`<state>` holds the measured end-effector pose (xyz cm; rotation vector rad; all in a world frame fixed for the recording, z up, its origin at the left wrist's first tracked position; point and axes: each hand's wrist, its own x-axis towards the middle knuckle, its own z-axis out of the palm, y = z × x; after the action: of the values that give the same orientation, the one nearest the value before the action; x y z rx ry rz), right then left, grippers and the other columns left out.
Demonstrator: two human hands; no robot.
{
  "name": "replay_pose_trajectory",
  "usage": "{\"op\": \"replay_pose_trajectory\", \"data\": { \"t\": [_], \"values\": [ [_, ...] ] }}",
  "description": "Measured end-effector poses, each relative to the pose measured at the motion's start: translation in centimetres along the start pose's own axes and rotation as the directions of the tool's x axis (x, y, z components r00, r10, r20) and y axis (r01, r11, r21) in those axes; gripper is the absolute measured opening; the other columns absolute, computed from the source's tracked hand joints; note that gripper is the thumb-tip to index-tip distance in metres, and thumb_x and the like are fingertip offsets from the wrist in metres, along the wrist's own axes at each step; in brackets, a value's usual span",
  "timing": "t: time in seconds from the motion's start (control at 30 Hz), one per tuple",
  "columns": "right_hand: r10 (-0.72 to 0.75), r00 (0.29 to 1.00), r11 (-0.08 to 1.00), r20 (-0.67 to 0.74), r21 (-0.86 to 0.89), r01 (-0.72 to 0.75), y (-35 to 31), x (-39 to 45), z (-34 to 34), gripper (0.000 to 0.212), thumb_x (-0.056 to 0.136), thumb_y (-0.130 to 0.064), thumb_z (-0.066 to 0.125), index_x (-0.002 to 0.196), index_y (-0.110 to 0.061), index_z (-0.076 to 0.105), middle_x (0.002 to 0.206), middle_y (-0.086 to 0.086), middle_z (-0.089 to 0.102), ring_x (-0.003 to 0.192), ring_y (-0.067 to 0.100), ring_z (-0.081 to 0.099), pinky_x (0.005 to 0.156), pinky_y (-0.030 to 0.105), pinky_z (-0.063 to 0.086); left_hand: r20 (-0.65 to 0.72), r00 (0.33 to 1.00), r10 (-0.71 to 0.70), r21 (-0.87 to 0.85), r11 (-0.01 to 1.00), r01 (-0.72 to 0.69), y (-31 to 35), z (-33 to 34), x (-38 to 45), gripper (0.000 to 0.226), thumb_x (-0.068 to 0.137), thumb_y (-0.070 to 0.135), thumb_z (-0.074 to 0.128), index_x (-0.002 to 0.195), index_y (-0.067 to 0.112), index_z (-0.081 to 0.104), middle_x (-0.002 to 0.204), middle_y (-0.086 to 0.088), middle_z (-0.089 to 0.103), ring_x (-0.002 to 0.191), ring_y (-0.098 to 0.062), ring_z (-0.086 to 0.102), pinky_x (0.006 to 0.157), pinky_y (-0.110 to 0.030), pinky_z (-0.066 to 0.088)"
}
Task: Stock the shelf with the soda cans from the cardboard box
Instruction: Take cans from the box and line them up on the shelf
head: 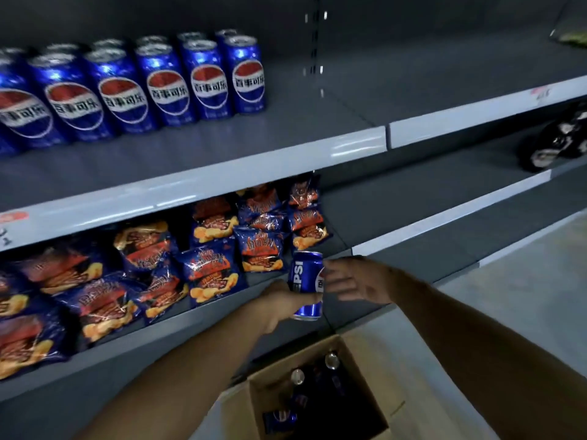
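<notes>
Glossy blue metal on the soda can (305,282) at six o'clock, printed smooth, bright at the rim. Same shiny metal finish, silvery tops, on the row of cans (133,87) at ten o'clock. Matt grey painted metal across the shelf (222,147), with a smoother, faintly reflective pale plastic strip (355,144) along the front edge. Crinkled glossy plastic film on the snack bags (203,265) at eight o'clock, catching highlights. Dull brown cardboard, matt and paper-rough, on the cardboard box (365,369) at five o'clock. Shiny black surface on an unclear object (552,141) at three o'clock.
</notes>
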<state>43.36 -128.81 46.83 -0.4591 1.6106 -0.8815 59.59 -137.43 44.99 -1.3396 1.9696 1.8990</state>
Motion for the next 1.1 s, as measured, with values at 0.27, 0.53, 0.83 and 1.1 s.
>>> {"op": "replay_pose_trajectory", "data": {
  "t": [0.27, 0.53, 0.83, 1.1],
  "values": [
    [-0.109, 0.983, 0.994, 0.145, 0.023, 0.106, -6.9, -5.0, -0.6, 0.06, 0.073, -0.058, 0.059, 0.115, -0.015, 0.06, 0.102, 0.005, 0.069, 0.089, 0.019, 0.068, 0.087, 0.037, 0.051, 0.141, 0.981, 0.136, -0.088, 0.988, -0.125, 6.9, -3.7, -6.2, 0.021, 0.085, 0.023, 0.07, 0.101, 0.025, 0.057, 0.098, 0.007, 0.067, 0.096, -0.008, 0.063, 0.093, -0.024, 0.05],
    [-0.31, 0.893, 0.951, 0.325, 0.118, 0.287, -13.3, -7.9, 0.4, 0.101, 0.054, -0.073, 0.073, 0.135, -0.017, 0.05, 0.135, 0.009, 0.057, 0.125, 0.03, 0.052, 0.102, 0.047, 0.041, 0.12, 0.929, 0.349, -0.346, 0.892, -0.29, 11.1, -9.1, -9.6, 0.041, 0.08, 0.019, 0.068, 0.12, 0.012, 0.061, 0.115, -0.007, 0.07, 0.111, -0.019, 0.063, 0.101, -0.035, 0.047],
    [-0.408, 0.807, 0.907, 0.426, 0.089, 0.411, -20.5, -8.6, 4.9, 0.084, 0.051, -0.05, 0.088, 0.124, -0.021, 0.058, 0.128, 0.004, 0.061, 0.108, 0.023, 0.064, 0.084, 0.041, 0.053, 0.052, 0.858, 0.512, -0.52, 0.747, -0.414, 14.6, -15.7, -13.3, 0.05, 0.076, 0.011, 0.06, 0.126, 0.003, 0.054, 0.125, -0.017, 0.062, 0.109, -0.025, 0.063, 0.092, -0.034, 0.054],
    [-0.404, 0.753, 0.891, 0.519, 0.037, 0.452, -25.6, -8.6, 10.6, 0.059, 0.068, -0.01, 0.077, 0.122, -0.023, 0.058, 0.125, 0.007, 0.063, 0.111, 0.031, 0.061, 0.089, 0.054, 0.052, -0.01, 0.828, 0.561, -0.495, 0.716, -0.492, 14.8, -20.6, -16.7, 0.047, 0.077, 0.002, 0.057, 0.124, 0.007, 0.055, 0.119, -0.013, 0.065, 0.108, -0.025, 0.064, 0.092, -0.036, 0.054]
  ]
}}
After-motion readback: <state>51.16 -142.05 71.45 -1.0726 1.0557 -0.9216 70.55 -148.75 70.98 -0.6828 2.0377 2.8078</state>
